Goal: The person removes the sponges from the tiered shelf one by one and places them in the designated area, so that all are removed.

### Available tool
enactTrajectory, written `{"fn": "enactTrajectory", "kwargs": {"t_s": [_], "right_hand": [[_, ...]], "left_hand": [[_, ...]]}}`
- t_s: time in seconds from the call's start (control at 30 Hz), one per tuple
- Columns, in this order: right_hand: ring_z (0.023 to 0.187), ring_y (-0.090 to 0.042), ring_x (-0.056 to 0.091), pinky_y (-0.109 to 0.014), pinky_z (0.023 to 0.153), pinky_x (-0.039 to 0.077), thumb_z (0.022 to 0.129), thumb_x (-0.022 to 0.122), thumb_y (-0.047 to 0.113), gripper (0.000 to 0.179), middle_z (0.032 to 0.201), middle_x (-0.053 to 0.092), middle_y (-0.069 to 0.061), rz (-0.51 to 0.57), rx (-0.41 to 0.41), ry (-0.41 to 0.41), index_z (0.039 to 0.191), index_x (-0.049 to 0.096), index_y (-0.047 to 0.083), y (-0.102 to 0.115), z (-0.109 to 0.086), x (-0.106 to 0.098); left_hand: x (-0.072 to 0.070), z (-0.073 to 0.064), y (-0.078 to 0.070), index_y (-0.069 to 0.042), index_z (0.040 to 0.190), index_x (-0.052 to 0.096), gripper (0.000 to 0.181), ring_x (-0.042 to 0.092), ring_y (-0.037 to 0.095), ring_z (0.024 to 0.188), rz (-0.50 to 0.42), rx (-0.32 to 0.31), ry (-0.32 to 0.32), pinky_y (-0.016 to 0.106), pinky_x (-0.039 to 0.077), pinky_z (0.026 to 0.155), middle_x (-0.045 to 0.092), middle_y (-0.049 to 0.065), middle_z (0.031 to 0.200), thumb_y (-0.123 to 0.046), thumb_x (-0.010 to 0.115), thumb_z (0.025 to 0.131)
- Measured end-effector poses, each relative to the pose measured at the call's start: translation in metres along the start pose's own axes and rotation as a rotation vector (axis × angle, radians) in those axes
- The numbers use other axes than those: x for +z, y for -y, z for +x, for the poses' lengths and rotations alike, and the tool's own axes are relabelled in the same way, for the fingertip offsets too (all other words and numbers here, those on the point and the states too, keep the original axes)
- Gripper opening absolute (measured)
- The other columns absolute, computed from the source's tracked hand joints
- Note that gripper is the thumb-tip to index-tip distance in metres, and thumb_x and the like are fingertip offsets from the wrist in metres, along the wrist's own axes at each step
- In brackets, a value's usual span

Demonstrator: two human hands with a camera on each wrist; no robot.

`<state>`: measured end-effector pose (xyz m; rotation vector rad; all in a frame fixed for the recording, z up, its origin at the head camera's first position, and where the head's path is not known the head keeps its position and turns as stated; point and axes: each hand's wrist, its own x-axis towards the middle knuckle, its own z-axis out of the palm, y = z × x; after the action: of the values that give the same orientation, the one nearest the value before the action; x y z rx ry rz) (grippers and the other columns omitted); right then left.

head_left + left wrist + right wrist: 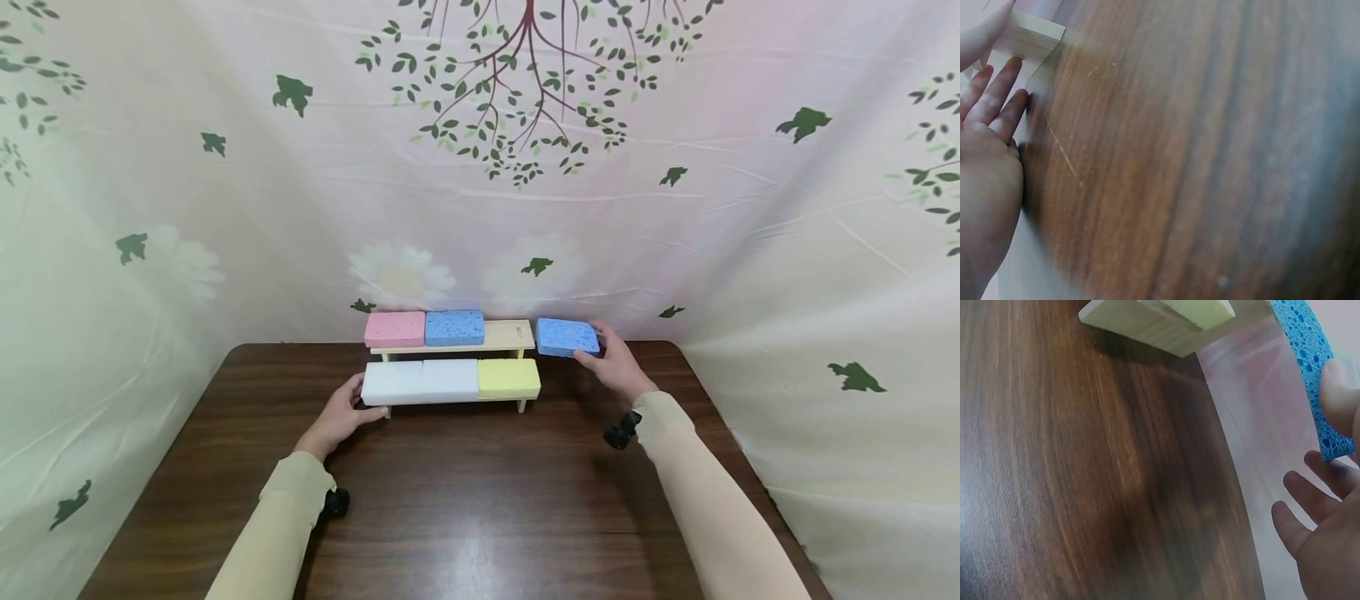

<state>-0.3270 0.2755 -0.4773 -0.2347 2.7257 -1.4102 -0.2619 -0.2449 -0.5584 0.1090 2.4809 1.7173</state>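
A two-tier wooden stand carries several block-shaped sponges. On its upper tier lie a pink sponge and a blue sponge, side by side. The lower tier bears two white blocks and a yellow sponge. My right hand pinches a second blue sponge between thumb and fingers, just right of the upper tier; its other fingers hang free in the right wrist view. My left hand holds the stand's lower left end, thumb in front; its contact is partly hidden.
The stand rests on a dark brown wooden table near its back edge. A pale cloth printed with leaves, birds and flowers hangs behind and at both sides. Each wrist wears a small black camera.
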Motion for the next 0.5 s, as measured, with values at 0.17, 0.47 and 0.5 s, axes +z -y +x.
{"fn": "enactTrajectory", "kwargs": {"t_s": [0.17,0.47,0.5], "right_hand": [[0.147,-0.041,0.038,-0.061,0.118,0.035,0.105,0.067,0.024,0.078,0.164,0.033,-0.028,0.024,0.014,-0.008,0.164,0.02,0.004,-0.005,-0.002,-0.001],[0.144,-0.038,0.038,-0.06,0.12,0.032,0.106,0.066,0.021,0.076,0.164,0.031,-0.025,0.093,0.066,0.001,0.162,0.019,0.004,-0.021,-0.008,0.005],[0.145,-0.039,0.037,-0.06,0.121,0.032,0.106,0.066,0.02,0.075,0.164,0.03,-0.025,0.089,0.065,0.002,0.162,0.019,0.004,-0.022,-0.009,0.005]], "left_hand": [[0.0,0.003,-0.002,-0.003,0.162,0.032,0.091,0.032,0.041,0.152,-0.017,-0.008,0.004,0.065,0.017,0.125,0.044,0.025,0.16,-0.016,0.085,0.09],[0.0,-0.001,-0.003,-0.005,0.161,0.035,0.091,0.036,0.04,0.15,-0.003,-0.012,-0.003,0.063,0.021,0.124,0.047,0.022,0.159,-0.019,0.087,0.088],[0.0,-0.001,-0.003,-0.005,0.161,0.035,0.091,0.036,0.04,0.15,-0.003,-0.014,-0.003,0.063,0.021,0.125,0.046,0.022,0.159,-0.019,0.087,0.088]]}}
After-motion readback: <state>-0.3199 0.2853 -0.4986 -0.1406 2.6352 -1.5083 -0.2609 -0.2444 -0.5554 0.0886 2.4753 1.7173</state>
